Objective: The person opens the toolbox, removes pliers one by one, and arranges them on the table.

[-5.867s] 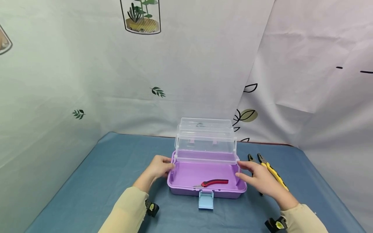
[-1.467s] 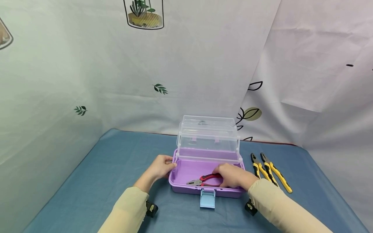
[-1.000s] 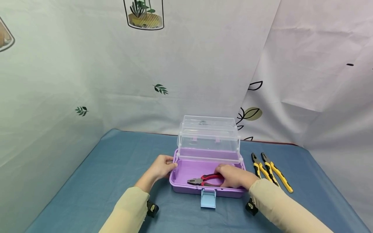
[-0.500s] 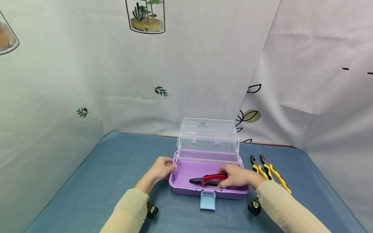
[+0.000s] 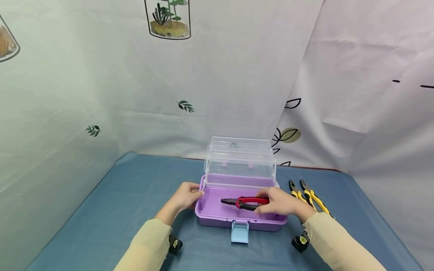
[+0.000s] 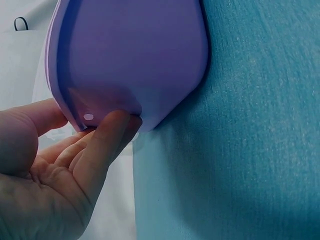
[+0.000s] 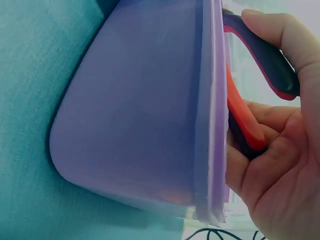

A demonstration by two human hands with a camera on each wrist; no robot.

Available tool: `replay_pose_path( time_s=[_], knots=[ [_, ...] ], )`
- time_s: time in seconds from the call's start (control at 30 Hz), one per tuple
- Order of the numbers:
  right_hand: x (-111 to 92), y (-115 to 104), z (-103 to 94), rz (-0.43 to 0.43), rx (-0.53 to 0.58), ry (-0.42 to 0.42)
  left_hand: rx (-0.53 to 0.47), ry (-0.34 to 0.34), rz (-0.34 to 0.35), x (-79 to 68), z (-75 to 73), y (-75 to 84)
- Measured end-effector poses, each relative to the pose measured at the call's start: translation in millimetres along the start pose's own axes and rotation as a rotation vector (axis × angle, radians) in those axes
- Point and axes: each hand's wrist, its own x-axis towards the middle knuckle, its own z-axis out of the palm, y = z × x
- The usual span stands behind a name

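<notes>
A purple toolbox (image 5: 217, 217) stands on the blue cloth, its clear lid (image 5: 240, 165) raised at the back and a light blue latch (image 5: 239, 232) hanging at the front. My left hand (image 5: 184, 196) pinches the left rim of the box, thumb on the inside, fingers against the outer wall (image 6: 135, 55). Over the box my right hand (image 5: 279, 202) grips red and black pliers (image 5: 242, 202) by the handles, the nose pointing left. In the right wrist view the two handles (image 7: 270, 60) are spread, with thumb on one and fingers round the other.
Two pairs of yellow and black pliers (image 5: 308, 194) lie on the cloth (image 5: 162, 169) to the right of the box, partly behind the right forearm. A printed white curtain (image 5: 237, 75) hangs behind the table.
My right hand reached into the box, took hold of the red and black pliers and raised them a little, turning them over slightly. The left hand keeps holding the rim.
</notes>
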Motion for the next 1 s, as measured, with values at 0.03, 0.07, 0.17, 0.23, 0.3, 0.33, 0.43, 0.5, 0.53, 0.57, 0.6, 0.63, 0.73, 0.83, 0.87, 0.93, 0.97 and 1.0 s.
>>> replay_pose_path(
  time_s=[0.03, 0.07, 0.17, 0.23, 0.3, 0.33, 0.43, 0.5, 0.53, 0.57, 0.6, 0.63, 0.73, 0.83, 0.87, 0.93, 0.97, 1.0],
  knots=[
    [-1, -1, 0.2, -0.008, 0.001, 0.009, 0.000, 0.001, -0.001, 0.2, -0.3, 0.1],
    [-1, -1, 0.4, -0.016, 0.004, 0.018, -0.001, 0.003, -0.002, 0.5, -0.5, 0.4],
    [-4, -3, 2.2, -0.036, 0.008, 0.063, 0.002, 0.007, -0.002, 1.6, -0.1, 0.5],
    [-7, -3, 3.5, -0.047, 0.016, 0.095, 0.002, 0.007, -0.005, 2.1, 0.5, -0.1],
    [-11, -4, 5.2, -0.053, 0.020, 0.127, -0.006, 0.001, -0.007, 2.6, 1.6, -1.8],
    [-13, -5, 6.1, -0.055, 0.023, 0.141, -0.011, -0.001, -0.008, 2.4, 1.9, -2.3],
    [-19, -6, 7.9, -0.062, 0.032, 0.181, -0.020, -0.006, -0.006, 1.6, 3.0, -4.0],
    [-23, -7, 9.5, -0.056, 0.036, 0.204, -0.021, -0.004, -0.006, 0.6, 3.2, -4.4],
    [-25, -7, 10.0, -0.055, 0.029, 0.218, -0.020, -0.001, -0.008, 0.1, 3.2, -4.4],
    [-26, -7, 10.6, -0.051, 0.019, 0.233, -0.021, 0.002, -0.008, -0.1, 3.2, -4.6],
    [-27, -7, 11.2, -0.045, 0.009, 0.247, -0.022, 0.002, -0.010, -0.4, 3.2, -4.7],
    [-29, -7, 11.8, -0.035, -0.001, 0.265, -0.023, 0.002, -0.009, -0.5, 3.2, -4.8],
    [-32, -7, 12.7, -0.009, -0.031, 0.307, -0.027, 0.001, -0.003, -0.5, 2.8, -4.5],
    [-34, -8, 13.0, 0.017, -0.019, 0.325, -0.032, 0.001, -0.001, -0.4, 2.0, -4.2],
    [-35, -8, 12.9, 0.022, -0.019, 0.328, -0.033, 0.003, -0.003, -0.2, 1.7, -4.0],
    [-36, -8, 12.7, 0.032, -0.007, 0.334, -0.030, 0.007, -0.006, 0.3, 1.2, -4.3],
    [-37, -8, 12.4, 0.035, -0.003, 0.340, -0.030, 0.010, -0.010, 0.4, 0.9, -3.9],
    [-37, -8, 12.0, 0.036, -0.001, 0.350, -0.030, 0.012, -0.013, 0.6, 0.6, -3.5]
  ],
)
